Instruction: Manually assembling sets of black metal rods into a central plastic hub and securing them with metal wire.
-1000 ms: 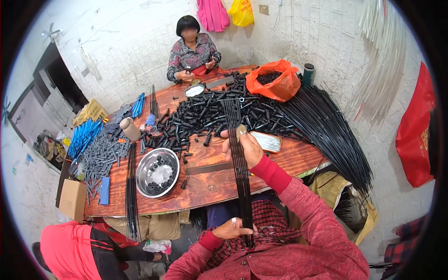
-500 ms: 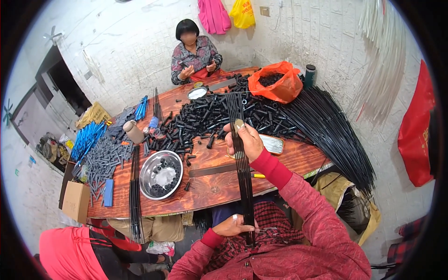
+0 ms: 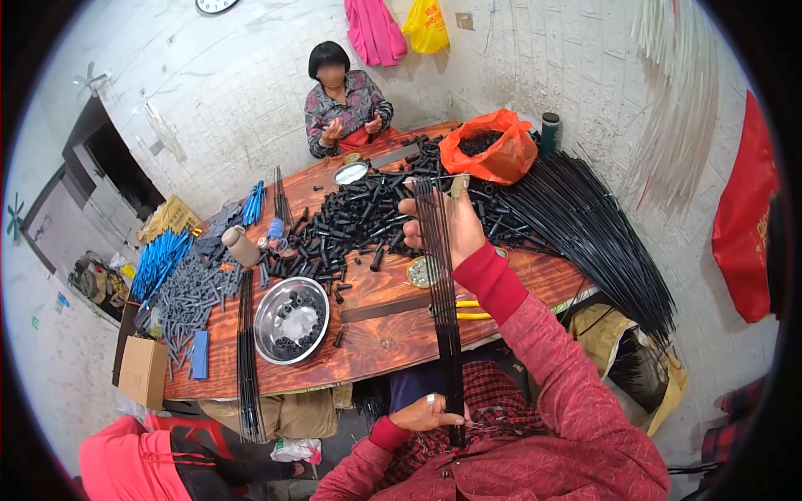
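A bundle of thin black rods (image 3: 443,309) stands nearly upright in front of me, from my lap to above the table. My left hand (image 3: 424,413), with a white wrap on a finger, is closed round its lower end. Farther up, my right hand (image 3: 462,224) lies behind the rods, its fingers stretched past their left side. Its thumb, in a tan cover, is raised off the bundle. A thin line runs from the rod tops to that thumb; I cannot tell whether it is a rod. Beyond lies a heap of black tubular parts (image 3: 368,204).
On the table are a steel bowl (image 3: 261,334) of small black rings, yellow-handled pliers (image 3: 474,316), grey tubes (image 3: 188,305), an orange bag (image 3: 510,157) and a wide fan of black rods (image 3: 585,225). A co-worker (image 3: 347,104) sits across. Another person's pink top (image 3: 129,463) is at lower left.
My right thumb has lifted off the rods and the fingers have spread; that hand has moved slightly up. My left hand still grips the lower end. The pliers' handles show more.
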A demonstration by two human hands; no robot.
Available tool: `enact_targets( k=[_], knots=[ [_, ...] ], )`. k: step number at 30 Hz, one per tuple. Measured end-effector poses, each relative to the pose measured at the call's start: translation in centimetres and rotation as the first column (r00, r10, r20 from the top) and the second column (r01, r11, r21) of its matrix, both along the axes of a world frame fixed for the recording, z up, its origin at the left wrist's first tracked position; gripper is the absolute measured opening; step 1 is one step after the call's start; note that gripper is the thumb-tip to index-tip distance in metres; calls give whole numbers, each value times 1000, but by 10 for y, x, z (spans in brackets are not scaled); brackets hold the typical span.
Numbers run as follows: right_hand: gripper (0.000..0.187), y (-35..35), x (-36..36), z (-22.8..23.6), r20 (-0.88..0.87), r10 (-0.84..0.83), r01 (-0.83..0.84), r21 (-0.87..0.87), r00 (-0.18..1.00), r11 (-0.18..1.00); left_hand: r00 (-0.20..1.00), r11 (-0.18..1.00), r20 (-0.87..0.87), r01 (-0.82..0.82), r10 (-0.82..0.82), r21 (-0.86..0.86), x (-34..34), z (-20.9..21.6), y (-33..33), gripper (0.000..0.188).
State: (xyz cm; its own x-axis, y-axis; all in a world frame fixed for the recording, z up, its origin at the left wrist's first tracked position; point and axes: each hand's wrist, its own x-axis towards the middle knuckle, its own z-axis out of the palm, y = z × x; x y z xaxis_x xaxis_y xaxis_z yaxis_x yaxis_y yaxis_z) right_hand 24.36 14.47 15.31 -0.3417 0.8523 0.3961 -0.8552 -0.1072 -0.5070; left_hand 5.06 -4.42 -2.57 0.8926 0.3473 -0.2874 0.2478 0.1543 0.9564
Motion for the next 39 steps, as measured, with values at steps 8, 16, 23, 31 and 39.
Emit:
enact_targets(
  k=[8,16,23,31,39],
  knots=[
    [108,-9,12,21,-113,98,-90,74,989,993,978,993,-209,17,9,120,-6,-44,1,25],
    [102,-7,12,25,-70,64,-62,34,995,998,996,1000,86,-30,31,-9,0,4,-4,26],
    [78,4,14,9,-78,42,-40,30,996,999,999,999,-2,39,-39,1,0,0,-1,28],
    [75,3,20,10,-73,-21,21,1,997,1000,999,999,29,24,-23,-37,2,-4,1,29],
    [73,-12,20,12,94,-68,67,10,993,998,999,996,49,0,4,-88,2,-4,2,28]
  ],
)
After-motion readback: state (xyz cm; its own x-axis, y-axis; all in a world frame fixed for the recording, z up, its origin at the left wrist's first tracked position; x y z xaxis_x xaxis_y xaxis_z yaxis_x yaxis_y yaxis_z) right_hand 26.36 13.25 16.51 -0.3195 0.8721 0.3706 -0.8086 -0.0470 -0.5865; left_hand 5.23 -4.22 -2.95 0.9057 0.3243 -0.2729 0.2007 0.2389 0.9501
